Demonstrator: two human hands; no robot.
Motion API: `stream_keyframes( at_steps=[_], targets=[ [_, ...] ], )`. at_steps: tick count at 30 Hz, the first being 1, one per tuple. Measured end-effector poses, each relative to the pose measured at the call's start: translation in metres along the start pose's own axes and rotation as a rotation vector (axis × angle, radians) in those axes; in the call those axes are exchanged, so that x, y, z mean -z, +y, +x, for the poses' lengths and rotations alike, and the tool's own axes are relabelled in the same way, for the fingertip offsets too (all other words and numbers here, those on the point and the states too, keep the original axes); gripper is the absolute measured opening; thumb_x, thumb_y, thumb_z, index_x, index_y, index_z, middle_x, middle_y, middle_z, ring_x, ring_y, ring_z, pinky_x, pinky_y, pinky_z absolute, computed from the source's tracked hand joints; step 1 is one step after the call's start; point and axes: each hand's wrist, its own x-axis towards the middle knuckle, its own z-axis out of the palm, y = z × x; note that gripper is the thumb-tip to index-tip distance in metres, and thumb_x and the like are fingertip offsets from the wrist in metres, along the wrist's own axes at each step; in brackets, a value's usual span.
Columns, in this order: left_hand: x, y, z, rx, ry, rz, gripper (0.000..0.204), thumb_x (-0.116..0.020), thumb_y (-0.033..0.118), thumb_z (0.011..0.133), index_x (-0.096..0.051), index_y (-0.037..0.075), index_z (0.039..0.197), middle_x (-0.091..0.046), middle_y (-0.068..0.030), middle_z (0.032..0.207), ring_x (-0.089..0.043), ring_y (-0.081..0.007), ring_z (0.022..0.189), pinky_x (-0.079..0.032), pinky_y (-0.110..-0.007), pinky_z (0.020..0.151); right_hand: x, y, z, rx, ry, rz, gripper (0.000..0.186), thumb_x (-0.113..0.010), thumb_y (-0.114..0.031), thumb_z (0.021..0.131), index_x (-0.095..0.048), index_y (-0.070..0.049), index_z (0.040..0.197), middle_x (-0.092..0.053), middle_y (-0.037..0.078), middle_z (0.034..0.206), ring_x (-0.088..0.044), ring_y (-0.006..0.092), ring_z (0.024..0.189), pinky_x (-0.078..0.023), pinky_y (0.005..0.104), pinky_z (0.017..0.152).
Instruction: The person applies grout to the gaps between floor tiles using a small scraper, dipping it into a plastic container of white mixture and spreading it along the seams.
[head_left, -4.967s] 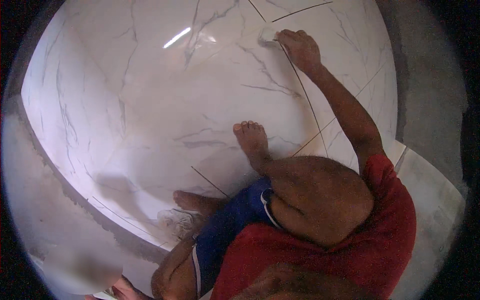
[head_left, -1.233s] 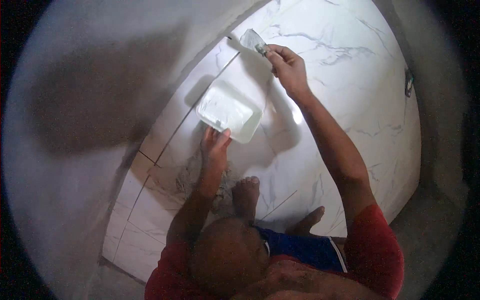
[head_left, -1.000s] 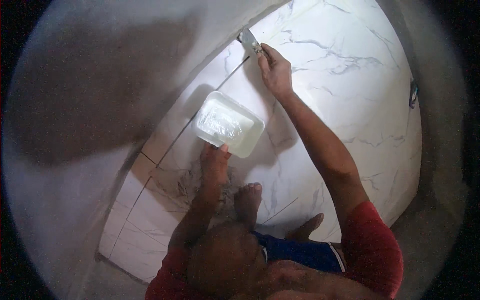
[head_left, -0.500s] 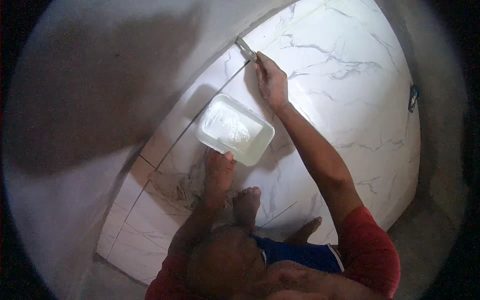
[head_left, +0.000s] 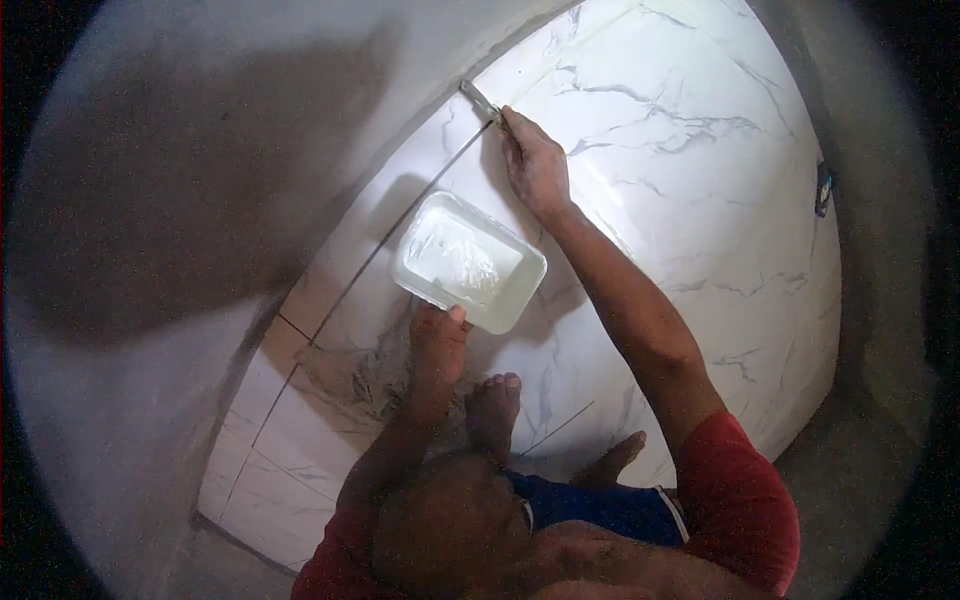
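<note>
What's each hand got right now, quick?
Left hand: closed on the near edge of a white tray.
Right hand: closed around a flat-bladed tool.

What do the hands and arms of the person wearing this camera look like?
The left hand and right hand are ungloved, with bare forearms. I see no watch, band or cable on either. The right sleeve is red, short and ends above the elbow; the left sleeve is also red but darker in shadow.

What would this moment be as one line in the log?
left hand: holds white tray | right hand: holds flat-bladed tool near dark joint | surface: marbled tiles
</note>
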Motion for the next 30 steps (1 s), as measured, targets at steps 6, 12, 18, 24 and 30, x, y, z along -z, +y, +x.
stream_keyframes(
  at_steps=[6, 12, 18, 24, 30],
  targets=[
    [-0.001, -0.003, 0.001, -0.082, -0.059, -0.108, 0.061, -0.066, 0.003, 0.086, -0.041, 0.002, 0.141, -0.053, -0.0109, 0.134, -0.055, -0.0257, 0.122, -0.048, -0.042, 0.103, 0.003, -0.005, 0.001, 0.025, -0.061, -0.092, 0.042, -0.059, 0.002, 0.089, -0.055, -0.001, 0.130, -0.065, 0.021, 0.119, -0.065, 0.0379, 0.102, -0.053, 0.0429, 0.092],
    [-0.012, 0.014, -0.008, 0.074, 0.017, -0.163, 0.060, -0.067, 0.006, 0.088, -0.041, 0.003, 0.141, -0.054, -0.0104, 0.133, -0.054, -0.0239, 0.122, -0.047, -0.041, 0.103, 0.020, 0.008, 0.004, 0.253, -0.073, -0.341, 0.048, -0.059, 0.003, 0.086, -0.057, -0.008, 0.133, -0.062, 0.011, 0.128, -0.061, 0.0310, 0.100, -0.054, 0.0392, 0.088],
    [-0.016, 0.014, -0.008, -0.047, -0.083, -0.199, 0.059, -0.065, 0.009, 0.090, -0.040, 0.002, 0.143, -0.052, -0.0119, 0.135, -0.053, -0.0246, 0.123, -0.046, -0.040, 0.104, 0.025, 0.003, 0.015, 0.287, -0.260, -0.531, 0.059, -0.060, 0.001, 0.078, -0.057, -0.013, 0.134, -0.056, 0.001, 0.136, -0.057, 0.0255, 0.102, -0.056, 0.0340, 0.089],
    [-0.012, 0.014, -0.009, -0.160, -0.141, 0.001, 0.060, -0.066, 0.008, 0.089, -0.040, 0.003, 0.143, -0.052, -0.0114, 0.136, -0.053, -0.0241, 0.124, -0.047, -0.041, 0.104, 0.021, 0.009, 0.023, 0.343, -0.204, -0.516, 0.060, -0.059, 0.001, 0.078, -0.055, -0.016, 0.136, -0.055, 0.000, 0.136, -0.057, 0.0259, 0.099, -0.057, 0.0339, 0.085],
    [0.000, 0.004, -0.004, -0.045, -0.065, -0.038, 0.057, -0.067, 0.007, 0.088, -0.043, 0.004, 0.141, -0.053, -0.0104, 0.135, -0.054, -0.0237, 0.123, -0.047, -0.041, 0.104, 0.022, 0.003, 0.019, 0.345, -0.194, -0.483, 0.060, -0.059, 0.000, 0.078, -0.056, -0.015, 0.136, -0.057, 0.000, 0.134, -0.057, 0.0257, 0.098, -0.057, 0.0339, 0.084]
  ],
)
